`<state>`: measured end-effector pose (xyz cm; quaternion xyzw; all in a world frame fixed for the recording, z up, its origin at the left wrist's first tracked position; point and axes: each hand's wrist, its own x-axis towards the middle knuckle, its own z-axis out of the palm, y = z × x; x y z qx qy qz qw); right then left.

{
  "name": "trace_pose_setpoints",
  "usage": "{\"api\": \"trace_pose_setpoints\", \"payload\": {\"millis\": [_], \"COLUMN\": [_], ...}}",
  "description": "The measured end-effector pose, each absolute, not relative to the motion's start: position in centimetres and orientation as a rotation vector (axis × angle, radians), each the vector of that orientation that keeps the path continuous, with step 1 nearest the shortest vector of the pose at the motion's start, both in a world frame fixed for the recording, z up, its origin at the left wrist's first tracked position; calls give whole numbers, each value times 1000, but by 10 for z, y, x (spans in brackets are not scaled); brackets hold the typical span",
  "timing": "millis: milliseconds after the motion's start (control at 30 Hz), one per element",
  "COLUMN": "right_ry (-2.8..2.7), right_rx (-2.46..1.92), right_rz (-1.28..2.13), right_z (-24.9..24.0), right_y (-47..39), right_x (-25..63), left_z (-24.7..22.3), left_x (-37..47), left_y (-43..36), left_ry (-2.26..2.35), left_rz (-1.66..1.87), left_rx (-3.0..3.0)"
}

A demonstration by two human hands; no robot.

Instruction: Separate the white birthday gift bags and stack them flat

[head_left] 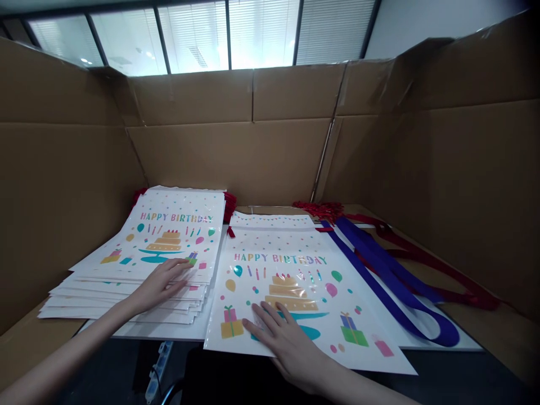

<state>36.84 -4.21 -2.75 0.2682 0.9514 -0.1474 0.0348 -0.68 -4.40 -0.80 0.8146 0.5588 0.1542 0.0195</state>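
In front of me lies a white plastic drawstring bag [291,247] printed with HAPPY BIRTHDAY, a cake, balloons and gifts. Its top is folded over, and a short red ribbon shows at each side. My right hand [287,340] rests on its lower part, fingers spread and flat, nothing gripped. To the left is a stack of matching bags [126,239] with red ribbon bunched at its upper corners. On the lower right of the top bag, my left hand [166,281] lies with fingers stretched out, holding nothing.
A wide blue ribbon [392,281] and a red ribbon [447,270] trail over the right side of the white table [447,337]. Several red cords [323,210] are bunched at the back. Tall cardboard walls [202,157] surround the workplace; a power strip [158,371] is below the table edge.
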Motion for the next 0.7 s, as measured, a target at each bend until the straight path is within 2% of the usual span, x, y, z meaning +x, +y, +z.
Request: {"api": "trace_pose_setpoints", "payload": {"millis": [200,400,700], "right_ry": [2894,2860,3274], "right_rx": [811,742,875], "right_rz": [-606,-795,-441], "right_z": [-32,2,41], "right_y": [-37,-15,107], "right_x": [367,360,273], "left_z": [-23,-24,20], "left_x": [-28,-27,-8], "left_y": [-34,-39,-37], "left_ry": [1838,1789,1445], "left_rz": [344,392,199], "left_rx": [2526,2635,2536]}}
